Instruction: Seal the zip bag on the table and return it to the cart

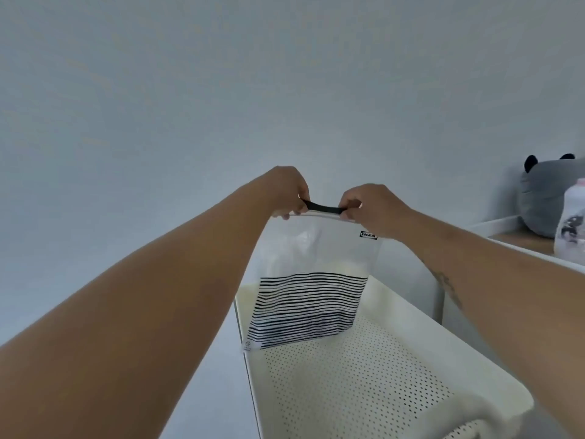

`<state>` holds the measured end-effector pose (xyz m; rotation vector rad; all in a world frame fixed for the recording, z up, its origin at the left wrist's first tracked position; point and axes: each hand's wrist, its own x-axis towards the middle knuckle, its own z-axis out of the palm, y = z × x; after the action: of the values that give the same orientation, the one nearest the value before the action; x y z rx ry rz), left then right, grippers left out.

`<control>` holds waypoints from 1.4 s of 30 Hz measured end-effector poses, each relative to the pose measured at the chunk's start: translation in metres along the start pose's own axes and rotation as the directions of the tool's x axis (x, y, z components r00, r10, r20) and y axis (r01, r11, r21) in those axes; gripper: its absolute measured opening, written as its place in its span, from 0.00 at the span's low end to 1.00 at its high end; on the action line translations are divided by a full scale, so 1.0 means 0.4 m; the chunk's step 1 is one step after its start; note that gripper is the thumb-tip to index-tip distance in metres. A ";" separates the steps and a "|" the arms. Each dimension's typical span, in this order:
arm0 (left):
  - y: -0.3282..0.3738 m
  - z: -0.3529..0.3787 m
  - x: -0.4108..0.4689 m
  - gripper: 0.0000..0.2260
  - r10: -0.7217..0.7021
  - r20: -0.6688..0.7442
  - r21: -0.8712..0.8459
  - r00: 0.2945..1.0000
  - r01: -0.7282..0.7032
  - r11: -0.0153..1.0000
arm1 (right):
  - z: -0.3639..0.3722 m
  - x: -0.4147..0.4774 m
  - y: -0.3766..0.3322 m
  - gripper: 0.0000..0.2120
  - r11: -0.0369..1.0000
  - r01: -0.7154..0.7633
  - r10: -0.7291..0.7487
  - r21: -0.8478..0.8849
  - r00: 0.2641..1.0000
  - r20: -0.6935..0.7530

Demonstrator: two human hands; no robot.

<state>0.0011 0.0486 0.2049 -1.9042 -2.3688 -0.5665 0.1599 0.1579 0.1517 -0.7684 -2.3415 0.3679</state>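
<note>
Item: clear plastic zip bag with black horizontal stripes across its lower half (311, 289), black closure strip along the top (small black brand label near the upper right corner). Position: held upright above the cream perforated metal cart tray (380, 375), its bottom edge at or just over the tray's far left corner; whether it touches the tray floor cannot be told.

Left hand (289, 193): fingers curled, pinching the left end of the bag's top strip.

Right hand (368, 205): fingers curled, pinching the right end of the same strip.

To the right of the cart tray: white-edged wooden shelf (519, 239), bearing a grey plush toy with dark ears (544, 198) and a white patterned bottle (573, 223).
</note>
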 end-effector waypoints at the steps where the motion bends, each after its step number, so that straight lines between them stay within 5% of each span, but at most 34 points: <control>1: 0.008 -0.014 0.005 0.03 0.004 -0.001 0.009 1.000 -0.004 1.000 | -0.015 0.010 -0.006 0.03 1.000 0.011 -0.011 -0.023 1.000 0.013; 8: 0.000 -0.081 0.041 0.03 0.023 -0.077 0.041 0.997 -0.020 0.999 | -0.075 0.090 -0.054 0.05 0.998 0.022 -0.020 -0.061 0.999 0.033; 17: -0.055 -0.026 0.053 0.04 0.042 -0.260 0.043 0.965 -0.032 0.999 | 0.030 0.084 -0.020 0.06 0.998 0.055 -0.064 -0.042 0.966 -0.251; 26: -0.079 0.229 -0.080 0.06 0.084 0.032 0.006 0.996 -0.084 0.996 | 0.131 -0.082 0.121 0.05 1.000 0.000 0.000 0.001 0.978 0.207; 38: -0.033 0.418 -0.300 0.07 0.067 0.139 -0.195 0.988 -0.039 0.980 | 0.187 -0.332 0.198 0.08 0.994 -0.091 0.062 0.051 0.908 0.414; 42: -0.017 0.478 -0.349 0.08 0.046 0.196 -0.109 0.980 -0.025 0.994 | 0.201 -0.403 0.245 0.06 0.983 -0.159 0.103 0.087 0.885 0.453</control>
<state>0.0641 -0.0234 -0.0119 -2.1371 -2.4616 -0.5327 0.2506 0.1320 -0.0304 -0.8563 -2.6632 0.8178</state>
